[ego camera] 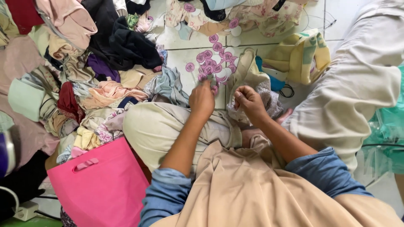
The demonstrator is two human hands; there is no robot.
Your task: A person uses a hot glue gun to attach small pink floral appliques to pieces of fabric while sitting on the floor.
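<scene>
I sit on a tiled floor. My left hand [202, 100] reaches forward with its fingertips on a scatter of round pink and white tags [215, 63] lying on the tiles. My right hand [249, 102] is closed in a loose fist just to the right, above a crumpled pale lace cloth [269, 101]; whether it pinches a tag or thread I cannot tell. Both forearms come out of blue sleeves. A beige cloth [248, 189] covers my lap.
A heap of mixed clothes [84, 75] fills the left. A pink fabric bag [99, 185] lies at lower left. A yellow patterned cloth [301, 54] sits right of the tags. Another person's pale trouser leg [357, 84] lies along the right, beside green plastic [389, 126].
</scene>
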